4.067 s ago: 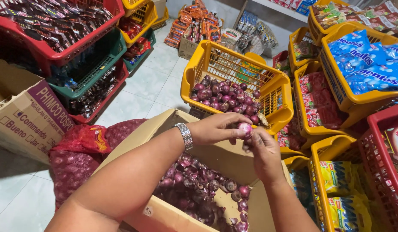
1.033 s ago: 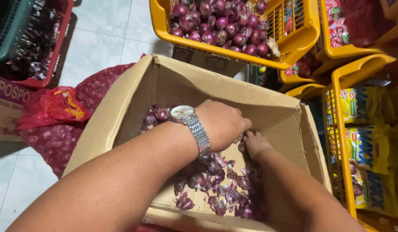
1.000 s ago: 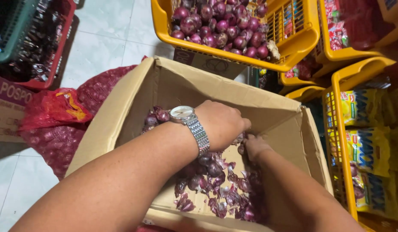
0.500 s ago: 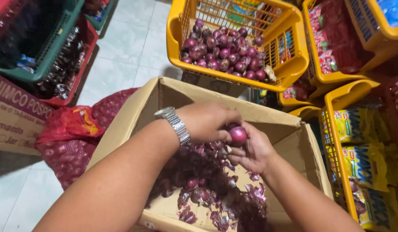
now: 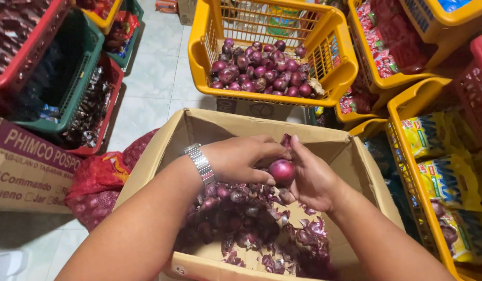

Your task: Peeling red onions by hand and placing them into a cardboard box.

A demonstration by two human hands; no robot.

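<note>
Head view, only one. Centre of frame: both hands meet over an open cardboard box (image 5: 199, 127). Left hand (image 5: 241, 158), metal wristwatch (image 5: 200, 164) on the wrist, comes in from lower left, fingers curled onto a small red onion (image 5: 281, 170). Right hand (image 5: 311, 179) comes in from lower right, cupping the same onion from the right, thumb up along it. So both hands grasp the onion, held just above the box contents.

Inside the box, lower centre: heap of red onions (image 5: 236, 208) on the left part, loose purple onion skins (image 5: 298, 239) scattered over the bare box floor to the right.

Upper centre: yellow basket (image 5: 334, 78) holding peeled-looking red onions (image 5: 259, 73), just beyond the box's far edge. Left of the box: red mesh sack (image 5: 98, 182) on the tiled floor. Far left: a printed carton (image 5: 28, 166), with red and green baskets (image 5: 59, 78) of dark wrapped goods above it. Right edge: yellow baskets (image 5: 407, 161) with yellow and red packets.
</note>
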